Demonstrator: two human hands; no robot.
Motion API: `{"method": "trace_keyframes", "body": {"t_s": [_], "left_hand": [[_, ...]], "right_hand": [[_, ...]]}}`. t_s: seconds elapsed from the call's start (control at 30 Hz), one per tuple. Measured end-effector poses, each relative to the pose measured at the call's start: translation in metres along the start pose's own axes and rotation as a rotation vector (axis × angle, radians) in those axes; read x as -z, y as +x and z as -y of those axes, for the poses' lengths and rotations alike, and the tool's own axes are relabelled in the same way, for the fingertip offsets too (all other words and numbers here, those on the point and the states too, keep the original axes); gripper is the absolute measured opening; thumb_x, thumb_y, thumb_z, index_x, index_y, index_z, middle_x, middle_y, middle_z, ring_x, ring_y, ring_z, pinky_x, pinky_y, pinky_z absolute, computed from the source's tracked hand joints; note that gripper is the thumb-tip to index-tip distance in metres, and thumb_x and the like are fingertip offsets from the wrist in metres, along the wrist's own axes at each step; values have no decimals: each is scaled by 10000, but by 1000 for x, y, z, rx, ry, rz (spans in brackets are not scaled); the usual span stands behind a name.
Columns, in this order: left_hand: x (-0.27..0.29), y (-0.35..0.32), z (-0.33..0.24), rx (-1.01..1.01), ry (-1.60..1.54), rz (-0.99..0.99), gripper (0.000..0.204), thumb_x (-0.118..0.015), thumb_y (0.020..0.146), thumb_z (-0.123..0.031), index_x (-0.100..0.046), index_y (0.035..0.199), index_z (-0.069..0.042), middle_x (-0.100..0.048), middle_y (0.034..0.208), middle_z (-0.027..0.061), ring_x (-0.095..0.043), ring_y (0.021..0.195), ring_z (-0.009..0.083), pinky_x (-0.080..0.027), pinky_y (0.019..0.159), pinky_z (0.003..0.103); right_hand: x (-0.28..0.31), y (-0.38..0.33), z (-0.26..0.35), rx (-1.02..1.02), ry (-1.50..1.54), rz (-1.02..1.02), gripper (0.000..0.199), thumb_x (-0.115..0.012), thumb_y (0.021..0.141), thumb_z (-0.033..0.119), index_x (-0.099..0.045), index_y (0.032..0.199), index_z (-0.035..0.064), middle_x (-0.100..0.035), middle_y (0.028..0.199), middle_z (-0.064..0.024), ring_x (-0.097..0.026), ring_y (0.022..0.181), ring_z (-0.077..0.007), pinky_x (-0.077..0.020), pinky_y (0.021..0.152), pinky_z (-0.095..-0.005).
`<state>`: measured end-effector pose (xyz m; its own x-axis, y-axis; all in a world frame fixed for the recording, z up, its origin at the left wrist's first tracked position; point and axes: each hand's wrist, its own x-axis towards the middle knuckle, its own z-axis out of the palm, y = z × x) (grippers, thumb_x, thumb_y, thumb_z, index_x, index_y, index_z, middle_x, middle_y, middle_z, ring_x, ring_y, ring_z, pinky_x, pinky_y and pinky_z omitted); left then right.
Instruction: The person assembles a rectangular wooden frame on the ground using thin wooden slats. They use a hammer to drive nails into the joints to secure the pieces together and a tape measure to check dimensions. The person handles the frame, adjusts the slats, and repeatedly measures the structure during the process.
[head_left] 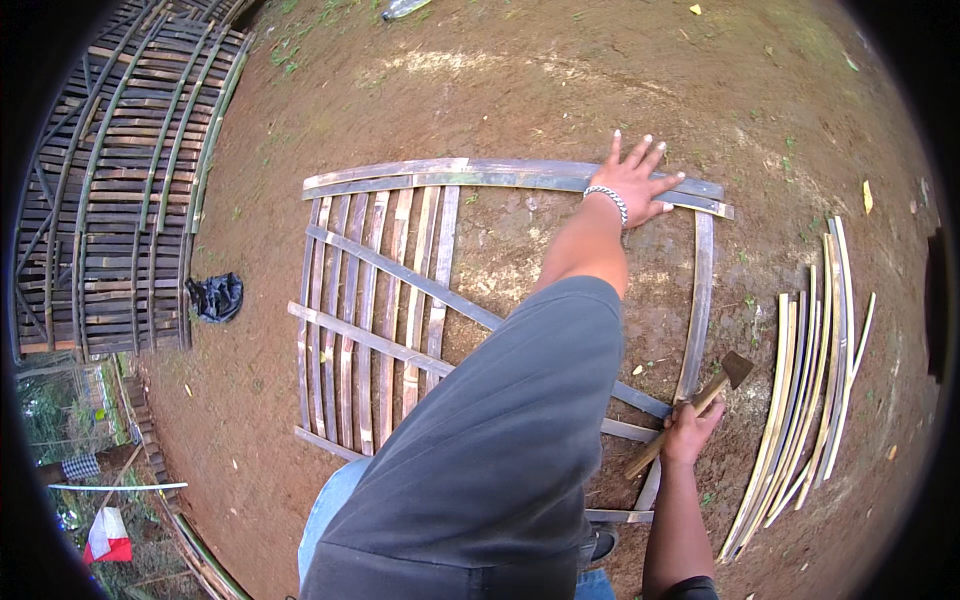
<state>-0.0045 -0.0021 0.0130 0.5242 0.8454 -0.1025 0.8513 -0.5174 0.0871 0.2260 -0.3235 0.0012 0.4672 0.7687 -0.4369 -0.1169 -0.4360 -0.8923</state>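
Observation:
A bamboo lattice panel (380,300) lies flat on the bare dirt, with upright slats filling its left half and two long diagonal strips crossing it. My left hand (637,182), a bead bracelet on its wrist, is spread flat with fingers apart on the panel's far top rail (480,172). My right hand (690,428) grips the wooden handle of a hammer (712,395) beside the panel's right side strip (700,300); the hammer's dark head points up and to the right. My grey-sleeved arm hides the middle of the panel.
A bundle of loose pale bamboo slats (800,400) lies on the ground to the right. Finished lattice panels (130,190) are stacked at the left, with a black plastic bag (216,296) next to them. A bottle (402,8) lies at the top edge.

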Motion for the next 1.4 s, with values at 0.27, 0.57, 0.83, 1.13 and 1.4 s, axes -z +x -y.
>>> {"method": "trace_keyframes", "body": {"t_s": [0.27, 0.57, 0.83, 1.13, 1.4], "left_hand": [[-5, -3, -6, 26, 31, 22, 598, -324, 1043, -571, -218, 1600, -382, -139, 1694, 65, -38, 1570, 286, 31, 1222, 642], [-8, 4, -10, 64, 23, -36, 672, -333, 1013, -645, -209, 1606, -354, -116, 1698, 62, -55, 1570, 268, -4, 1234, 622], [-8, 9, -8, 21, 50, 36, 662, -345, 1017, -631, -213, 1604, -354, -140, 1695, 34, -85, 1566, 255, -41, 1237, 622], [-12, 10, -10, 45, 54, -38, 585, -313, 1065, -469, -243, 1601, -246, -179, 1681, 76, -119, 1559, 281, -79, 1248, 588], [-13, 11, -8, 57, 57, -26, 589, -329, 1061, -471, -254, 1598, -242, -223, 1667, 91, -155, 1550, 300, -104, 1247, 582]], "right_hand": [[0, -2, 1, 31, -18, -1, 487, -524, 842, 3, -379, 1300, 86, -498, 905, -59, -483, 582, -114, -436, 462, -266], [3, -3, 4, -23, -13, 14, 485, -491, 838, -3, -373, 1302, 77, -512, 941, -77, -490, 591, -120, -438, 454, -268], [6, 2, -3, 17, 1, 25, 448, -493, 849, -36, -380, 1271, 62, -525, 963, -83, -504, 586, -122, -438, 442, -264], [5, 0, 3, -19, 24, 34, 406, -509, 901, -31, -395, 1285, 32, -557, 961, -91, -540, 597, -123, -475, 480, -269], [-35, 21, 107, 93, 14, 240, 389, -563, 966, 33, -447, 1336, -1, -584, 962, -73, -609, 737, -118, -531, 615, -253]]}}
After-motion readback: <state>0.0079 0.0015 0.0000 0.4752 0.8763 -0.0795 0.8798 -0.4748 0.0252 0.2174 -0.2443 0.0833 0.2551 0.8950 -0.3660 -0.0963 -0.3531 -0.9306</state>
